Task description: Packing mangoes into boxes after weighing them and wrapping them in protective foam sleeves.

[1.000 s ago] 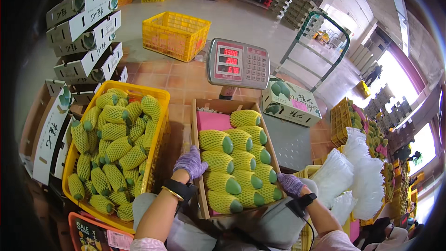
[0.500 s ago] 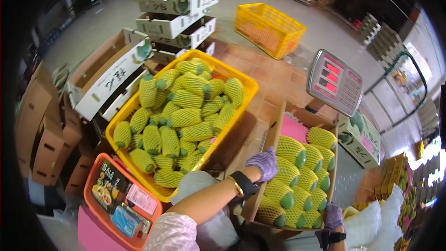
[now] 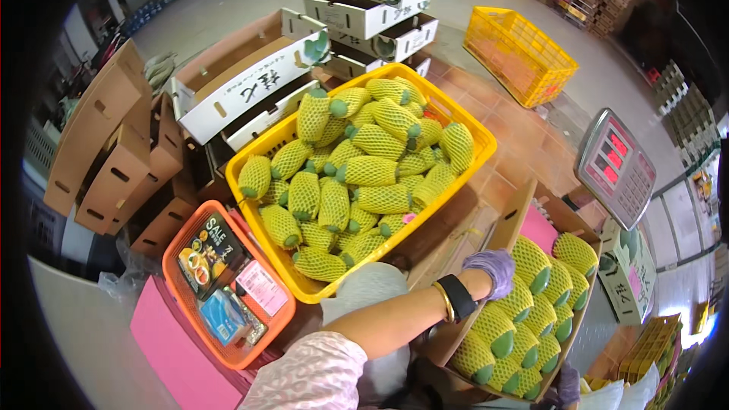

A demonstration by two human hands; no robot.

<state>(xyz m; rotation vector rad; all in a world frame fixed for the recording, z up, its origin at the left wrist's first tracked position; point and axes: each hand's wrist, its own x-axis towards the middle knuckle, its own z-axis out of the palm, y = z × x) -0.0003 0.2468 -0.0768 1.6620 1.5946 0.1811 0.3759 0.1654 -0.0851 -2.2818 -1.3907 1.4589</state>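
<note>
Purple-gloved, my left hand (image 3: 492,272) curls its fingers over the left wall of an open cardboard box (image 3: 510,222). Rows of green-tipped fruits (image 3: 524,304) in yellow foam nets fill most of this box, and a pink sheet (image 3: 539,229) shows at its far end. My right hand (image 3: 568,386), in a purple glove too, is beside the box's near right corner; its fingers are mostly hidden at the lower edge of the picture. Past the far end of the box stands a scale display (image 3: 619,168) with red lit digits.
A yellow crate (image 3: 241,163) of netted fruits stands left of the box. Nearer is an orange basket (image 3: 173,269) holding packets, beside pink sheets (image 3: 163,334). White cartons (image 3: 364,15) are stacked behind, with brown boxes (image 3: 114,175) at left. Another yellow crate (image 3: 524,68) stands on the floor.
The view has turned left, so the whole scene sits further right in the picture. Both hands keep about the same places at the box; my right hand is now nearer the lower edge.
</note>
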